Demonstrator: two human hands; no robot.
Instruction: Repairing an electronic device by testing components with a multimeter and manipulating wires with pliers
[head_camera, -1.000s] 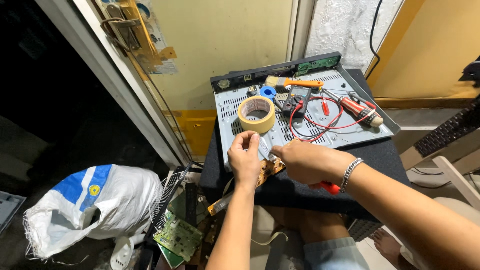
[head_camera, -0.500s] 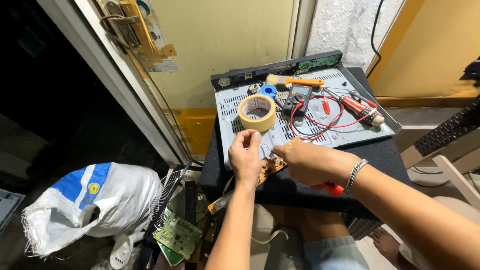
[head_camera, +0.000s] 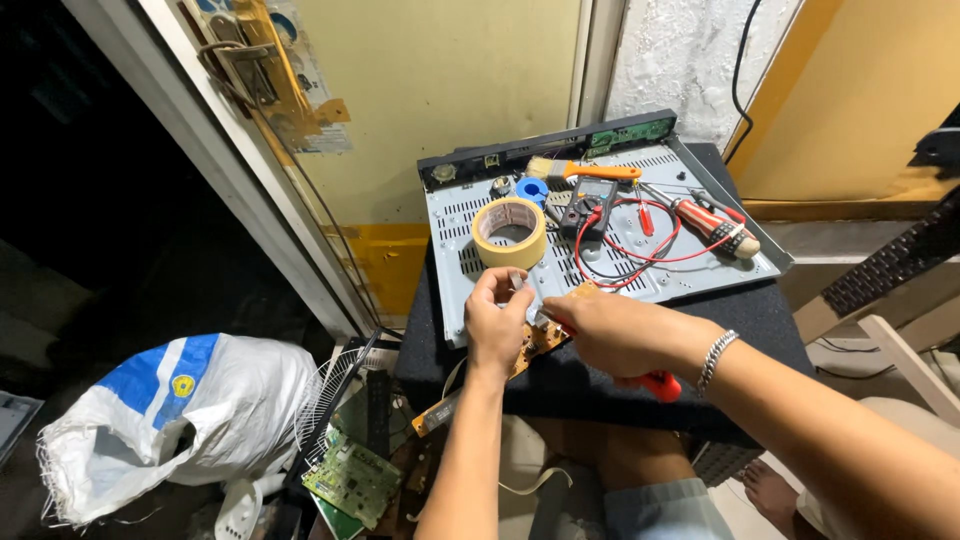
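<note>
A brown, oblong printed circuit board (head_camera: 540, 338) lies under both hands at the near edge of the grey perforated metal cover (head_camera: 610, 265), its lower end jutting out below the fingers. The left hand (head_camera: 495, 322) has fingertips pinched together on a small pale piece just above the board; what that piece is, I cannot tell. The right hand (head_camera: 615, 335) is curled shut around a red-handled tool (head_camera: 657, 383), whose handle sticks out below the palm while its tip meets the board between the two hands. Judging from this, work on the board is under way and not finished; the board is still loose, fitted into nothing.

Beyond the fingertips sit one roll of beige masking tape (head_camera: 510, 232), one blue solder spool (head_camera: 533, 188), one dark multimeter (head_camera: 588, 205) with red leads, one orange-handled brush (head_camera: 585, 170) and one red-handled screwdriver (head_camera: 712, 226). Below the left wrist lies one green circuit board (head_camera: 352, 482), beside one white and blue woven sack (head_camera: 175, 410).
</note>
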